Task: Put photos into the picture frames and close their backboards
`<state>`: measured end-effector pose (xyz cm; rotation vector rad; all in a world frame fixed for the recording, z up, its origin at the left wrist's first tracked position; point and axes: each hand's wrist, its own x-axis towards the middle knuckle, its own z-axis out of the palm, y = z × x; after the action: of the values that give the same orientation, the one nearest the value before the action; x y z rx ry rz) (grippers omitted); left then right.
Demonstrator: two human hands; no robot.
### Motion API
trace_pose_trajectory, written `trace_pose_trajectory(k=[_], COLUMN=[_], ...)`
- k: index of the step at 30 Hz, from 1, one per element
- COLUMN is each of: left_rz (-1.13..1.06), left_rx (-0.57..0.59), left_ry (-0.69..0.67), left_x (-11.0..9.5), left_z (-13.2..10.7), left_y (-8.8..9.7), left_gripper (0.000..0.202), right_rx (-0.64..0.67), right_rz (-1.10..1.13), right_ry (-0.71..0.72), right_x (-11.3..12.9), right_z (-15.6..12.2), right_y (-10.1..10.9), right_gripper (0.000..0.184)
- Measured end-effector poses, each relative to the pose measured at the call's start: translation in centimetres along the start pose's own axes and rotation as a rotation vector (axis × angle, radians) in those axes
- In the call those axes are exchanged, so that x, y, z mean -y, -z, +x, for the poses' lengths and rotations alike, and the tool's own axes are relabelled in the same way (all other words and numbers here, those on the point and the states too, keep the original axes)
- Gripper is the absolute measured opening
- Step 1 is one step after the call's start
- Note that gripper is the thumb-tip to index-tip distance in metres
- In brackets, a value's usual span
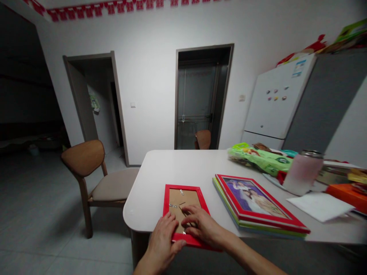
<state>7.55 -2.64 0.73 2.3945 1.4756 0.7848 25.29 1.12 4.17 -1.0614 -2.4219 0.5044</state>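
A red picture frame (202,200) lies face down at the table's near edge, its brown backing board (175,195) up. Small metal fittings sit along the board's edges, one of them a clip (181,192) at the far side. My left hand (162,238) grips the near left corner, fingers on the frame and thumb along the near rim. Over the backing, my right hand (202,225) has its fingers bent and closed towards the thumb. A thin dark line or strip shows by its fingertips; whether they pinch it is hidden.
Right of the frame is a stack of picture frames (298,225), a photo in the top one. Beyond stand a pink bottle (305,173), a green bag (258,158), white paper (321,206) and an orange box (348,196). A wooden chair (86,156) is left of the white table (160,164).
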Motion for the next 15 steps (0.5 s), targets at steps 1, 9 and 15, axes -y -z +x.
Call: trace_pose_trajectory(k=[1, 9, 15], left_rz=[-0.012, -0.106, -0.155], left_rx=[-0.014, -0.071, -0.085], left_ry=[0.006, 0.012, -0.014], left_x=[-0.1, -0.3, 0.3], left_z=[-0.1, -0.4, -0.3], left_y=[0.0, -0.1, -0.5], left_gripper=[0.041, 0.020, 0.019], right_rx=[-0.023, -0.146, -0.167], right_rz=[-0.005, -0.082, -0.214], right_ry=[-0.008, -0.113, -0.301], right_x=[0.0, -0.4, 0.0], right_z=[0.1, 3.6, 7.1], right_y=[-0.2, -1.8, -3.4], right_gripper=[0.019, 0.027, 0.023])
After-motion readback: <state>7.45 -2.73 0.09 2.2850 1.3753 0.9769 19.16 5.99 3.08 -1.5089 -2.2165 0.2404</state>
